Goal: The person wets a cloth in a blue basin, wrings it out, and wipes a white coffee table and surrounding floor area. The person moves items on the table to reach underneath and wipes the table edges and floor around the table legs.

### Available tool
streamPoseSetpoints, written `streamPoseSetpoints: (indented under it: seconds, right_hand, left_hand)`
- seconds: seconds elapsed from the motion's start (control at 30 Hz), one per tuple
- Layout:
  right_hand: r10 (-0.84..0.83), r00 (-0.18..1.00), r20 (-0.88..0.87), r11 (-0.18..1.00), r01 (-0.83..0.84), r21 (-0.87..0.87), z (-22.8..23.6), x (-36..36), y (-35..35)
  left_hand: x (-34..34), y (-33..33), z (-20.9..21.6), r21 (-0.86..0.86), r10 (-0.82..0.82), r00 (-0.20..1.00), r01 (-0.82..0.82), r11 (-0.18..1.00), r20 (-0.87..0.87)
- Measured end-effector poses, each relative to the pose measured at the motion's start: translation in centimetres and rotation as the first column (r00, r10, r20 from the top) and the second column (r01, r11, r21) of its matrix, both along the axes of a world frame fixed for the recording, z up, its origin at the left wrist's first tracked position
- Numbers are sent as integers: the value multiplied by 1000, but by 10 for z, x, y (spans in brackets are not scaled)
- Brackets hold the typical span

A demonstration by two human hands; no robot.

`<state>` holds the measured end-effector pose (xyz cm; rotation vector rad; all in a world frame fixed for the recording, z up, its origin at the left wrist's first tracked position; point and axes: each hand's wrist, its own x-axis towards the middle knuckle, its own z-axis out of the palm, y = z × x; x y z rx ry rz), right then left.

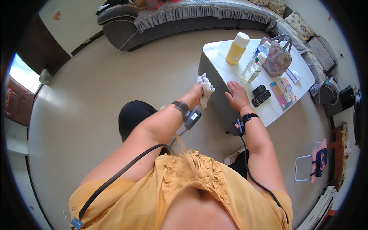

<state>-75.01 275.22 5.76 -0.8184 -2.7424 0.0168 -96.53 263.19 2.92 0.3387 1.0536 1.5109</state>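
My left hand (195,93) is closed around a crumpled white cloth (207,86), held just off the grey side of the coffee table (226,71). My right hand (238,96) rests on the white tabletop by its near edge, fingers stretched out and nothing in them. Beside it lie a small black remote (259,90) and a longer remote control (261,98). A colourful booklet (283,93) is to their right. Farther back stand a yellow bottle (235,53) with a white cap, a clear bottle (251,72) and a partly hidden bluish bottle (263,48).
A patterned handbag (276,58) sits at the table's far right. Beyond is a long grey sofa (207,23) with a ruffled cover. A pink folding chair (319,163) stands on the floor at right. Black cables (119,174) run along both my arms.
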Motion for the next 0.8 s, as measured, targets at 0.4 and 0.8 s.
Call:
streamPoseSetpoints:
  seconds: [0.4,0.8]
  right_hand:
    - [40,998,46,999,-42,25,8,6,-9]
    - [15,987,158,986,12,-168,30,-2,-18]
  left_hand:
    - [-74,-8,11,46,-72,995,69,997,70]
    - [-116,113,-17,-38,96,953,-89,995,289]
